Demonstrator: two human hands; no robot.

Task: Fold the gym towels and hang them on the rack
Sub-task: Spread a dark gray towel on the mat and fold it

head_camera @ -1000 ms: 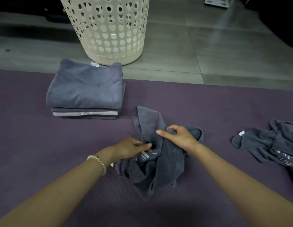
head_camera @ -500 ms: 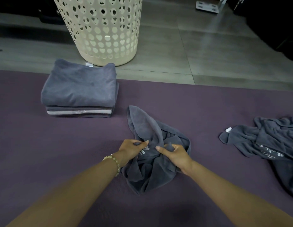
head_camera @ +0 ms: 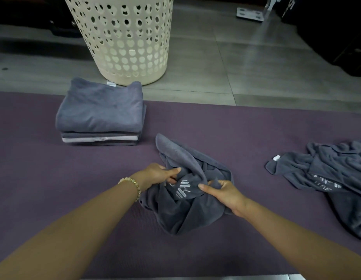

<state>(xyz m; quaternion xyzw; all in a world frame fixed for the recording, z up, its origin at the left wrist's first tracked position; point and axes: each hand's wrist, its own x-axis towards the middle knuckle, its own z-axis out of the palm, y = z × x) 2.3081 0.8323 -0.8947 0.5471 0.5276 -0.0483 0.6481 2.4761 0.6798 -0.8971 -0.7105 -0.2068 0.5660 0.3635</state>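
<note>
Grey floor tiles (head_camera: 246,63) fill the upper part of the head view, and a purple mat (head_camera: 54,178) covers the lower part. On the mat's centre lies a crumpled dark grey towel (head_camera: 187,215) with pale printed markings facing up. The left hand (head_camera: 158,173) pinches the towel's left upper folds, its fingers curled into the cloth; a beaded bracelet (head_camera: 133,184) sits on that wrist. The right hand (head_camera: 223,191) grips a bunch of the same towel at its right side, thumb extended over the fabric and fingers curled around it. A stack of folded towels (head_camera: 101,112) rests on the mat to the far left, well apart from the crumpled towel. A second unfolded dark grey towel (head_camera: 333,178) lies on the mat at the right edge, with a small white tag showing at its left corner. A cream perforated laundry basket (head_camera: 125,37) stands upright on the tiles just behind the folded stack.
</note>
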